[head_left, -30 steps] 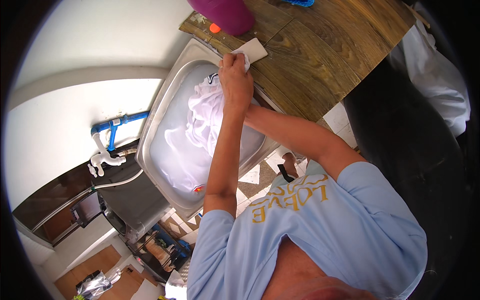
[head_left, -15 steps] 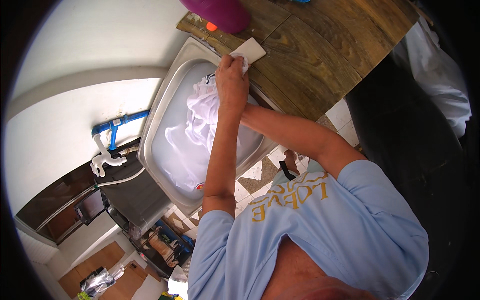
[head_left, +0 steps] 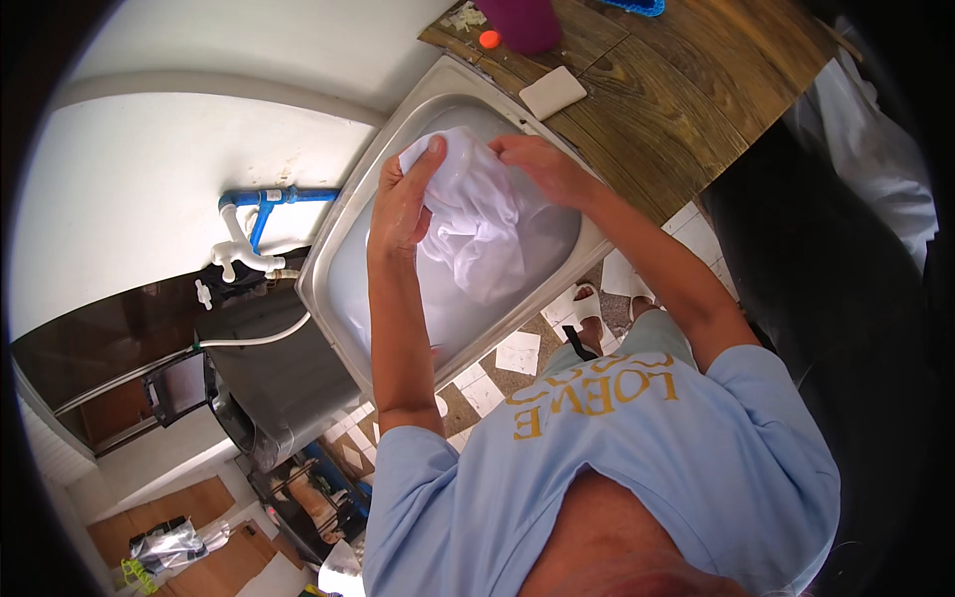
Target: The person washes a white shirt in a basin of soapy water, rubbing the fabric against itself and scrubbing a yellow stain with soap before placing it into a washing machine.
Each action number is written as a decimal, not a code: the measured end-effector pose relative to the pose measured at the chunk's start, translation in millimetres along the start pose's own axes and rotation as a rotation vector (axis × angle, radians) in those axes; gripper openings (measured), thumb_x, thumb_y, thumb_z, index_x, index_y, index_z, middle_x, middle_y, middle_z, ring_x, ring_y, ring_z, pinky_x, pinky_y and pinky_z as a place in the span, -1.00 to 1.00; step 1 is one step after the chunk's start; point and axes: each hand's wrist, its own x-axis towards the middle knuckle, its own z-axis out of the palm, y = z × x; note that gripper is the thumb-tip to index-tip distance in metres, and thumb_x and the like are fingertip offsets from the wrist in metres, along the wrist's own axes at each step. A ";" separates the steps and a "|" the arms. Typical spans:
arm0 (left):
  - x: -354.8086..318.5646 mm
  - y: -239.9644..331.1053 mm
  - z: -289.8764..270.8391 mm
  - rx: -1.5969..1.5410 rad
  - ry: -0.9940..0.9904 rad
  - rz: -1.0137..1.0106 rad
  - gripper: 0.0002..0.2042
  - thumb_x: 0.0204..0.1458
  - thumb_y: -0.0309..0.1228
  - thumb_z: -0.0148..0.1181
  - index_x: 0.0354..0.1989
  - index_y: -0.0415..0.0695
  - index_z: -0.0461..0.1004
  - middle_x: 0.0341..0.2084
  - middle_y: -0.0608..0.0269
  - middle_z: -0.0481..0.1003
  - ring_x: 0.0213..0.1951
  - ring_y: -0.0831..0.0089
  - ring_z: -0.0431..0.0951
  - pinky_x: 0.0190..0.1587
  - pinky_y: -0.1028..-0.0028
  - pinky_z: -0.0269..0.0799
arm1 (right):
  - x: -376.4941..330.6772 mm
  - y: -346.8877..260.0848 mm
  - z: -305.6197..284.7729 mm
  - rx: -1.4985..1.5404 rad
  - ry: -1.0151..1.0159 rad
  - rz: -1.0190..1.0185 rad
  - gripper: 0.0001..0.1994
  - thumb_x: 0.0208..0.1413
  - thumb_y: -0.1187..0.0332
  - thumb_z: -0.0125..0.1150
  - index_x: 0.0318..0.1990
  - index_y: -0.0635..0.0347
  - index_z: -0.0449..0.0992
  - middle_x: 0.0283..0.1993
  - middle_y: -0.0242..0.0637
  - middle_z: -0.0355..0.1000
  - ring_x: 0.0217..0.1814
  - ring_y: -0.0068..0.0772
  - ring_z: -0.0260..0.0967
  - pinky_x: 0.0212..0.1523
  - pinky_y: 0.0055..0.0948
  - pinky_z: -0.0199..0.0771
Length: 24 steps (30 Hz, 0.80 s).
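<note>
A wet white cloth garment (head_left: 476, 214) is bunched up over the metal sink basin (head_left: 333, 214), hanging down toward the cloudy water (head_left: 542, 244). My left hand (head_left: 403, 204) grips its upper left side, thumb on top and fingers curled round it. Against the cloth's upper right edge, my right hand (head_left: 545, 167) is closed, with its fingertips pinching the fabric. A cream rectangular block (head_left: 553, 93), like a bar of laundry soap, lies flat on the wooden counter beside the basin's rim, apart from both hands.
On the wooden counter (head_left: 686, 90) stand a purple container (head_left: 525, 22) and an orange cap (head_left: 489, 40); a blue item (head_left: 637, 5) lies at its far edge. A white tap (head_left: 239, 251) on blue pipe is left of the basin. A dark appliance (head_left: 274, 363) sits below it.
Both hands have come away from the cream block, back over the basin. They have moved apart, and the garment is lifted and spread between them. The whole view has shifted slightly.
</note>
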 end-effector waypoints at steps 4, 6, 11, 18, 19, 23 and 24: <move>4.0 -4.7 13.5 -0.019 -0.130 -0.014 -0.81 0.11 -0.34 0.16 -0.26 -0.22 0.54 -0.43 0.32 0.55 -0.40 0.58 0.53 -0.32 0.57 0.44 | -45.4 -9.9 5.2 0.054 0.177 -0.021 -0.87 0.13 0.32 0.08 -0.26 0.17 0.44 -0.30 -0.47 0.39 -0.25 -0.71 0.26 -0.20 -0.64 0.25; 15.6 -14.0 30.9 0.034 -0.208 0.012 -0.82 0.08 -0.36 0.19 -0.26 -0.21 0.53 -0.42 0.33 0.54 -0.39 0.57 0.52 -0.31 0.55 0.43 | -67.4 -20.5 7.7 -0.006 0.404 -0.112 -0.88 0.12 0.32 0.12 -0.29 0.15 0.45 -0.35 -0.49 0.40 -0.31 -0.74 0.26 -0.27 -0.65 0.25; 84.4 -70.5 74.2 0.295 -0.237 0.461 -0.80 -0.10 -0.52 0.29 -0.31 -0.20 0.43 -0.36 0.34 0.46 -0.33 0.54 0.44 -0.32 0.53 0.39 | -100.6 -15.4 -29.7 -0.605 0.874 -0.300 -0.86 0.09 0.39 0.18 -0.19 0.12 0.43 -0.49 -0.43 0.40 -0.41 -0.63 0.33 -0.44 -0.58 0.31; 114.6 -96.1 103.4 0.953 -0.275 1.010 -0.80 -0.23 -0.56 0.31 -0.39 -0.12 0.46 -0.38 0.22 0.40 -0.29 0.22 0.42 -0.24 0.34 0.34 | -116.2 -21.7 -29.8 -1.620 1.042 -0.343 -0.75 -0.04 0.48 0.15 -0.19 -0.10 0.50 -0.30 -0.36 0.37 -0.35 -0.22 0.44 -0.40 -0.24 0.47; 113.9 -99.2 104.1 1.137 -0.174 1.187 -0.87 -0.21 -0.52 0.30 -0.44 -0.08 0.51 -0.37 0.24 0.38 -0.25 0.20 0.41 -0.24 0.30 0.33 | -117.4 -16.6 -33.2 -1.654 0.997 -0.328 -0.81 -0.07 0.48 0.14 -0.34 -0.11 0.57 -0.34 -0.40 0.35 -0.37 -0.26 0.44 -0.41 -0.27 0.48; 103.7 -84.6 117.5 1.262 -0.171 1.100 -0.93 -0.15 -0.53 0.25 -0.45 -0.11 0.55 -0.48 0.24 0.41 -0.41 0.32 0.45 -0.36 0.39 0.35 | -117.5 -11.7 -36.3 -1.663 1.022 -0.328 -0.82 -0.11 0.49 0.15 -0.38 -0.09 0.59 -0.35 -0.41 0.35 -0.38 -0.29 0.44 -0.41 -0.29 0.49; 101.5 -82.2 120.0 1.146 -0.279 0.941 -0.94 -0.13 -0.53 0.24 -0.45 -0.12 0.56 -0.52 0.24 0.42 -0.46 0.36 0.45 -0.40 0.41 0.35 | -117.7 -11.1 -37.6 -1.655 1.016 -0.340 -0.82 -0.11 0.49 0.15 -0.37 -0.09 0.59 -0.35 -0.41 0.35 -0.37 -0.28 0.44 -0.40 -0.29 0.49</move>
